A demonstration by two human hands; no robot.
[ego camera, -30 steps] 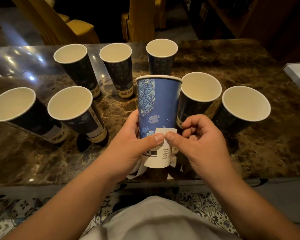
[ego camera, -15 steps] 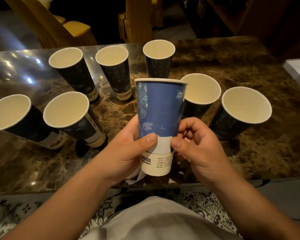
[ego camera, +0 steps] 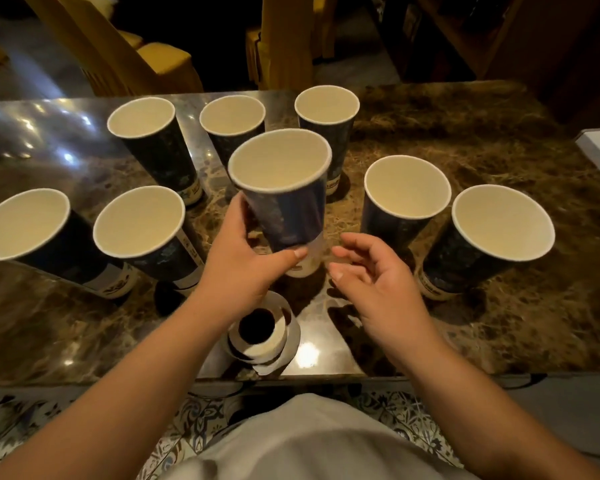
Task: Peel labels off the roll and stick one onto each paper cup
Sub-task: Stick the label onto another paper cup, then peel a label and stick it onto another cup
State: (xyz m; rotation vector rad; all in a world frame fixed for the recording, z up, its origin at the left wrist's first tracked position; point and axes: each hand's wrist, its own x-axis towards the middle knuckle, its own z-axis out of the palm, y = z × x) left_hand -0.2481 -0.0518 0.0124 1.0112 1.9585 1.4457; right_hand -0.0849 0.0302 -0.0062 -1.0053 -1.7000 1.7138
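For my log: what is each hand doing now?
Left hand: holds the dark blue paper cup.
Right hand: open, holds nothing.

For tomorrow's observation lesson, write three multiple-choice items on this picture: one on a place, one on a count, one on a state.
1. Where does the label roll lie?
A. on the table's near edge, below the left hand
B. inside a cup
C. on the floor

2. How many cups show in all, the held one included?
A. five
B. eight
C. ten

3. What is the right hand doing?
A. gripping the roll
B. pinching a cup rim
C. open, holding nothing

Key: 1 A, the roll sits on the table just under the left hand. 2 B, seven stand on the table and the held cup makes eight. 3 C, its fingers are relaxed beside the held cup, with nothing in them.
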